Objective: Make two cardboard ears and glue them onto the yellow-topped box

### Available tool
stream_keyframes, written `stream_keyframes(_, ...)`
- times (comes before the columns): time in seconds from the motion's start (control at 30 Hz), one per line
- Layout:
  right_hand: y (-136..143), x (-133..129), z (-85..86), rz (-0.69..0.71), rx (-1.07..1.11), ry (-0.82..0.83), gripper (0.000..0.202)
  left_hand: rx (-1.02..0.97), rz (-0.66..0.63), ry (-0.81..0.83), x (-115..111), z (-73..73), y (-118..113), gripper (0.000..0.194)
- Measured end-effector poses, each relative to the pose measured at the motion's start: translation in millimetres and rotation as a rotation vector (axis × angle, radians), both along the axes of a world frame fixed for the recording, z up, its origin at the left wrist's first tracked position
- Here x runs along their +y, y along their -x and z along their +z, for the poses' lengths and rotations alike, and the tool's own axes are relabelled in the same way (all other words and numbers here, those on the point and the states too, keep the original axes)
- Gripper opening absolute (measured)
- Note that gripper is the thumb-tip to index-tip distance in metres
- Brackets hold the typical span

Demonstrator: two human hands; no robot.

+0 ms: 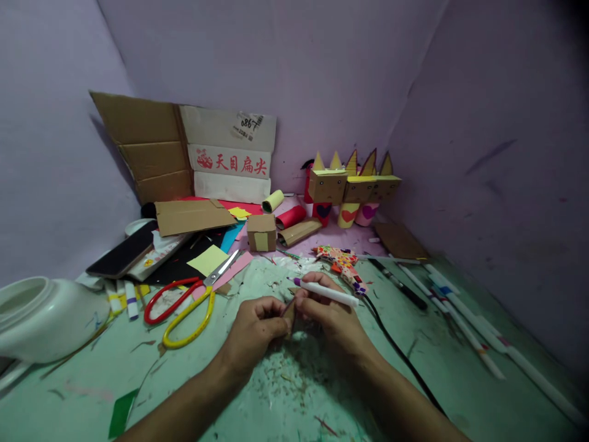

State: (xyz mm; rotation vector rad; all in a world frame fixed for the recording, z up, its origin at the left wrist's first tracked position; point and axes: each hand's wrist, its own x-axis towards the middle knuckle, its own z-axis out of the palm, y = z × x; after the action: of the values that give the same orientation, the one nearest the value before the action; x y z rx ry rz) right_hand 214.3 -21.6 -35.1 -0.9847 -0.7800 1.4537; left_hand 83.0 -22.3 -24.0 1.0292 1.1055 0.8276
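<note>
Near the middle of the green table, my left hand (257, 334) pinches a small brown cardboard piece (289, 313) between thumb and fingers. My right hand (334, 313) holds a white marker (329, 293) with a purple tip pointing left, and its fingertips also touch the upper part of the cardboard piece. Red-and-yellow-handled scissors (202, 294) lie to the left with their blades apart. Beyond my hands stands a small cardboard box (262, 233). A patterned glue gun (340, 261) rests just past my right hand.
A white teapot-like vessel (55, 319) is at the left edge. Cardboard figures (326, 186) with pointed ears stand at the back right. Several markers (478, 325) lie right, a black cable (400, 353) nearer. An unfolded carton (230, 156) leans on the wall.
</note>
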Motion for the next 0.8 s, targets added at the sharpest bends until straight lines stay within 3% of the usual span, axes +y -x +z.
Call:
stream_keyframes(0.13, -5, 2, 0.4, -0.03, -0.005, -0.005, 0.031, 0.01, 0.036, 0.04, 0, -0.2, 1, 0.006)
stream_keyframes(0.3, -24, 5, 14.9, -0.191, -0.049, -0.005, 0.033, -0.001, 0.052, 0.118, 3, -1.4, 3, 0.005)
stream_keyframes(0.4, -33, 5, 19.6, -0.18, -0.155, -0.078, 0.03, 0.02, 0.052, 0.124, 5, -1.8, 3, 0.005)
stream_keyframes(0.57, -34, -1, 1.7, -0.224, -0.229, -0.237, 0.023, 0.005, 0.05, 0.125, 5, -1.7, 2, 0.008)
stream_keyframes(0.8, -23, 0, -15.0, -0.23, -0.079, -0.214, 0.016, -0.015, 0.029, 0.132, 4, 0.2, 2, 0.009)
